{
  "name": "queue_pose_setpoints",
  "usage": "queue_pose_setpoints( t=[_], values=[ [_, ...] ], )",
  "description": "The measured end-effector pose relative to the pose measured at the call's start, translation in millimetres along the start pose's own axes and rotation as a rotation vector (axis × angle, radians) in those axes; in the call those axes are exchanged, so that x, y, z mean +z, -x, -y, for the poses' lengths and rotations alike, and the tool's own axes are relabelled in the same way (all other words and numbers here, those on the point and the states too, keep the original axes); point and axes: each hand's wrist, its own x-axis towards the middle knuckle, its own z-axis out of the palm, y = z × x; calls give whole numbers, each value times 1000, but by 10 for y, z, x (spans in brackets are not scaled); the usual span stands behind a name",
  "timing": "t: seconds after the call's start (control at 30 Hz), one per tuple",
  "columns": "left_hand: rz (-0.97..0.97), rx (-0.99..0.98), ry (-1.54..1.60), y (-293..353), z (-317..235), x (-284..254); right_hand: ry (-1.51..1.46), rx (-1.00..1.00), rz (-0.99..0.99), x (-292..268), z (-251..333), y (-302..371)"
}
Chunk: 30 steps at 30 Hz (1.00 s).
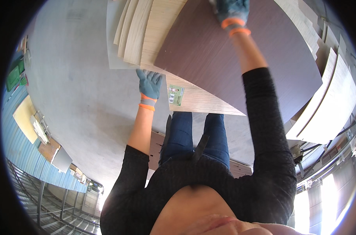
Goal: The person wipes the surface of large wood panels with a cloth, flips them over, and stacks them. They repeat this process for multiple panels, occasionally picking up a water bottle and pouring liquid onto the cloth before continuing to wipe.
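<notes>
The left arm reached forward with a slight bend at the elbow; the left hand (149,84) was at the near edge of the light boards (164,29), fingers spread and thumb apart, with no grip seen. Whether they touched the edge could not be told. The right arm was extended farther, its hand (233,9) over the far part of the dark board (240,58).

Counted: one dark board, lying askew over the light boards before the person; at least three light boards; one green label (175,95); at least two white boards (336,105) at right.

The right fingers were cut off by the upper border, so their opening and hold could not be determined. The dark board's far end was also cut off.
</notes>
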Motion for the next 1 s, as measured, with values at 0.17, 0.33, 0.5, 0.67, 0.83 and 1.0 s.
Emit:
queue_pose_setpoints(
  t=[0.17,0.33,0.5,0.67,0.83,1.0],
  values=[
    [270,-37,16,-125,-90,105,-119,-540,588,-713,1659,1107],
    [71,177,-128,-202,15,-114,-663,-499,548,-1388,1932,2164],
    [-279,-216,-126,-224,-268,-351,-1060,-385,1185,-2150,1647,2066],
    [-500,684,-1124,-100,-467,-234,-1151,47,661,-2420,688,1929],
    [184,1494,-1526,-268,-476,1031,-618,220,297,-1958,-1026,1458],
    [453,1807,-1717,-666,-229,1532,-296,183,110,-1489,-411,1269]
  ],
)
